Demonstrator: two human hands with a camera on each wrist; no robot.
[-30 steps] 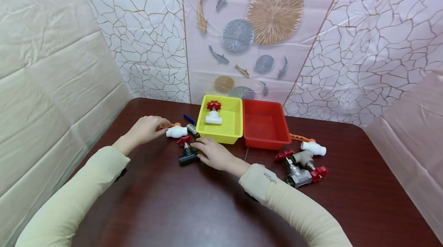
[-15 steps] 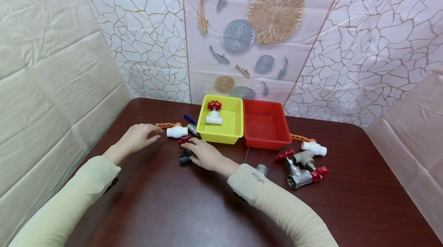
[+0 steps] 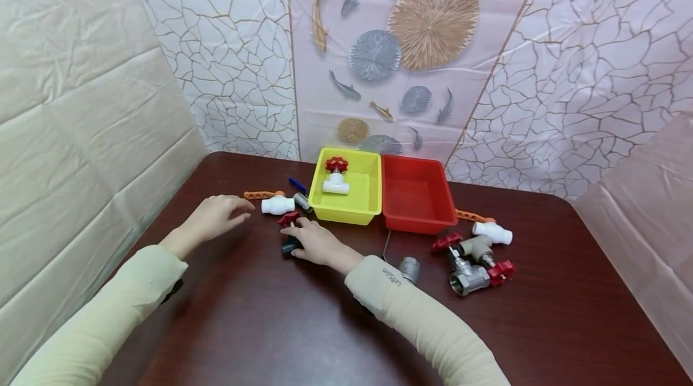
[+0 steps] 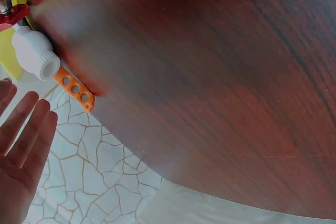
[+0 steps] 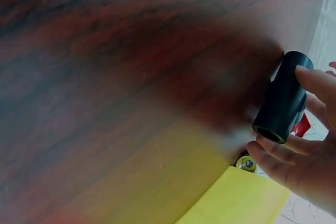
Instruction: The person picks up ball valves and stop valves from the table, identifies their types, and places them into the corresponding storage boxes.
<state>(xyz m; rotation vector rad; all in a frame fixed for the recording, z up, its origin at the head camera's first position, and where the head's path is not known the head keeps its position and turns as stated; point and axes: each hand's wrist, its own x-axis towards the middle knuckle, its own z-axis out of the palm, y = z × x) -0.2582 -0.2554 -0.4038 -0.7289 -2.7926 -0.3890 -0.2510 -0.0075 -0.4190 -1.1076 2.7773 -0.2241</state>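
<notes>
1. Worktop [image 3: 243, 326]: the left arm [image 3: 97, 320] and right arm [image 3: 428, 320] both reach forward across it.
2. Yellow tray [image 3: 365, 193]: at one o'clock from the right hand [image 3: 320, 245].
3. Right hand: points toward nine o'clock, thumb and forefinger clamped on the black valve [image 5: 283, 98]; its lower fingers are slightly apart.
4. Left hand [image 3: 213, 216]: points toward three o'clock, fingers nearly straight, slightly apart.
5. Black valve: at nine o'clock within the right hand, red wheel [image 3: 289, 219] at twelve.
6. White valve [image 3: 278, 205]: at three o'clock, near the left fingertips.

On the table [image 3: 271, 326], the left tray [image 3: 346, 216] has a handwheel valve [image 3: 335, 184] inside and the right tray [image 3: 419, 225] just beside it at three o'clock. At its seven o'clock, a tee valve [image 5: 282, 95] sits between thumb and fingers of the right hand [image 3: 320, 245]; clustered valves [image 3: 471, 279] lie at the right tray's five o'clock.
</notes>
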